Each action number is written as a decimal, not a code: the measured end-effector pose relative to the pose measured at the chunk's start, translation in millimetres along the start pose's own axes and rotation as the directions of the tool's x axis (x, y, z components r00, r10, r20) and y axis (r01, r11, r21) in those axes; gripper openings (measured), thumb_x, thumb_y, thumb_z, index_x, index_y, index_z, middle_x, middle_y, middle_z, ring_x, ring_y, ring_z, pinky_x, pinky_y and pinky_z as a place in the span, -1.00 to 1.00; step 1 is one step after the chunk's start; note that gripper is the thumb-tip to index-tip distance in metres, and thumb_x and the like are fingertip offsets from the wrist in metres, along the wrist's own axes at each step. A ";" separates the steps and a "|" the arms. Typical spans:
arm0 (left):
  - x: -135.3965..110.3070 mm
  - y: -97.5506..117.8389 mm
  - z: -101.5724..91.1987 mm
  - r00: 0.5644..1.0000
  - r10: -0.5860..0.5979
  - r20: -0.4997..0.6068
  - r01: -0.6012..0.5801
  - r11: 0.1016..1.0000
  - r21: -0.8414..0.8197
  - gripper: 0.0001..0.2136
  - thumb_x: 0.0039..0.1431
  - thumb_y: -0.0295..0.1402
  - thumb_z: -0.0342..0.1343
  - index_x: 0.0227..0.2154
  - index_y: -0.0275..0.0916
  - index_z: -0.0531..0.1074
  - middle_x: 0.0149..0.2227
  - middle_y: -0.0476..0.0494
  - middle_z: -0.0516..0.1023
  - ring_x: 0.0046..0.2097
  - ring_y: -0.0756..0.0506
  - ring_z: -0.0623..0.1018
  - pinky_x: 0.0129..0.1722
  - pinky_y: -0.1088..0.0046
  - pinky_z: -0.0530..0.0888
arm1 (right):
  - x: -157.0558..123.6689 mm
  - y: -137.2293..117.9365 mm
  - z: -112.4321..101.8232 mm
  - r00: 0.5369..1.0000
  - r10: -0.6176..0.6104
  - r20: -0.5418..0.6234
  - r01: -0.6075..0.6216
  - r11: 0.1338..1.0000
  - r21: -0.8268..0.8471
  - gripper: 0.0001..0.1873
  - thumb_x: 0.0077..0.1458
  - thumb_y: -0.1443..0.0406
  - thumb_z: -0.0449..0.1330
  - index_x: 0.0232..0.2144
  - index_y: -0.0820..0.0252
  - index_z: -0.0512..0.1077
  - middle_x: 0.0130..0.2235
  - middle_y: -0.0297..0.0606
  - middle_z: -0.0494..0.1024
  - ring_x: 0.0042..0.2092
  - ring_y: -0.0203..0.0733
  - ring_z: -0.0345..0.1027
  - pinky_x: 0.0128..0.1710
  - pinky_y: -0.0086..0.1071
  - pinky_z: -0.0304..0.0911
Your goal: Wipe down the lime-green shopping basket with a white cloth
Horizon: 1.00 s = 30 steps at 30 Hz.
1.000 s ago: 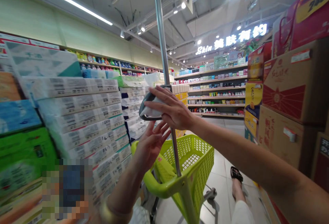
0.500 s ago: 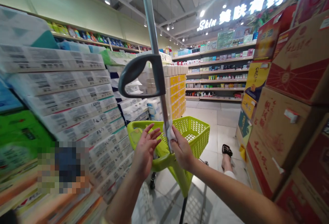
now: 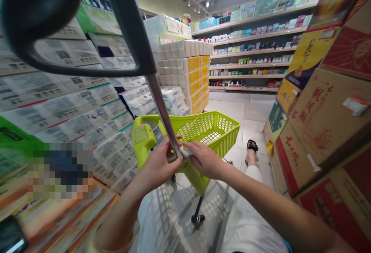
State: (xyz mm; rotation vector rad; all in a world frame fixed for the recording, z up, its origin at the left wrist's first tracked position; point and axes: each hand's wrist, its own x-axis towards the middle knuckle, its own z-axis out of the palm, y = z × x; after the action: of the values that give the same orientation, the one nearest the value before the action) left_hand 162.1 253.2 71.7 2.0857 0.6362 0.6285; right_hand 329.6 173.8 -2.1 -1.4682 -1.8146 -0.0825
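Note:
A shiny metal pole (image 3: pixel 162 108) with a dark grey loop handle (image 3: pixel 131 24) slants down in front of me, its lower end by the green shopping cart (image 3: pixel 226 135). My left hand (image 3: pixel 158 163) is closed around the lower pole, the thumb in front and the fingers partly hidden behind it. From the right, my right hand (image 3: pixel 206 161) presses a small white wipe (image 3: pixel 186 151) against the pole. Most of that wipe is covered by my fingers. Whether the pole is fixed to the cart I cannot tell.
Stacked white packs (image 3: pixel 95 117) stand close on the left. Cardboard cartons (image 3: pixel 315 117) rise on the right. Shelves of small goods (image 3: pixel 249 55) line the back, beyond a yellow-and-white stack (image 3: pixel 198 82). A shoe (image 3: pixel 252 145) on a foot shows beside the cart.
My left hand has gone from spread fingers beside the pole to closing around it. The right hand with the wipe is lower on the pole. The handle appears nearer and further left.

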 end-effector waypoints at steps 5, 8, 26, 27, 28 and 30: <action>2.7 -11.6 -9.8 0.998 -0.008 -0.057 0.024 0.957 0.289 -0.62 -0.10 -0.14 0.23 -0.19 -0.18 0.51 -0.07 -0.16 0.59 -0.10 -0.21 0.60 -0.21 0.31 0.58 | 1.8 -5.8 5.1 0.998 -0.068 0.008 0.068 0.997 -0.034 -0.65 0.13 0.45 0.09 -0.01 0.25 0.36 -0.07 -0.10 0.52 -0.02 -0.11 0.37 0.09 -0.16 0.24; 5.4 -15.3 -15.0 0.997 -0.073 -0.020 0.075 0.924 0.375 -0.68 -0.05 -0.08 0.20 -0.30 -0.17 0.57 -0.16 -0.12 0.64 -0.17 -0.19 0.62 -0.22 0.33 0.58 | -0.4 -7.1 8.5 0.998 -0.055 -0.008 0.054 0.996 -0.078 -0.72 0.17 0.44 0.07 -0.06 0.23 0.41 -0.06 -0.09 0.53 0.06 -0.09 0.33 0.14 -0.12 0.20; 3.9 -14.2 -29.9 0.978 -0.203 0.042 0.157 0.860 0.486 -0.73 -0.01 -0.06 0.15 -0.37 -0.08 0.63 -0.24 -0.07 0.67 -0.22 -0.21 0.63 -0.24 0.37 0.52 | 3.9 -15.7 0.2 0.983 0.143 -0.117 -0.135 0.988 0.074 -0.26 -0.01 0.08 0.31 0.18 0.13 0.20 0.36 -0.03 -0.04 0.40 0.26 -0.40 0.27 0.31 -0.27; 3.6 -13.7 -29.1 0.979 -0.200 0.043 0.155 0.859 0.488 -0.73 0.00 -0.06 0.15 -0.38 -0.08 0.63 -0.24 -0.07 0.67 -0.21 -0.21 0.62 -0.24 0.37 0.52 | 4.7 -16.5 -5.3 0.970 0.167 -0.175 -0.159 0.986 0.057 -0.28 -0.03 0.07 0.33 0.16 0.09 0.24 0.36 -0.06 -0.05 0.40 0.30 -0.42 0.26 0.33 -0.24; 3.3 -13.2 -28.4 0.979 -0.200 0.039 0.155 0.856 0.493 -0.73 0.00 -0.06 0.15 -0.38 -0.07 0.63 -0.24 -0.06 0.67 -0.20 -0.21 0.62 -0.23 0.37 0.51 | 5.7 -18.2 -10.2 0.963 0.173 -0.208 -0.167 0.985 0.049 -0.36 -0.03 0.08 0.33 0.10 0.05 0.31 0.35 -0.12 -0.02 0.39 0.31 -0.41 0.25 0.33 -0.20; 2.7 -11.7 -27.1 0.978 -0.209 0.030 0.164 0.840 0.518 -0.74 0.01 -0.06 0.14 -0.37 -0.05 0.63 -0.25 -0.04 0.67 -0.19 -0.22 0.62 -0.23 0.37 0.50 | 7.9 -23.0 -17.2 0.963 0.159 -0.220 -0.152 0.987 0.045 -0.62 0.02 0.14 0.31 -0.08 -0.03 0.45 0.31 -0.25 0.07 0.39 0.28 -0.33 0.24 0.28 -0.10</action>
State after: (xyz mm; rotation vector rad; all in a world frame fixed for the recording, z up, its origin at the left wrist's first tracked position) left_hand 144.5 276.6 76.6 2.4815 1.0331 0.2672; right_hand 318.8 164.0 23.9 -1.5129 -1.5107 -0.1378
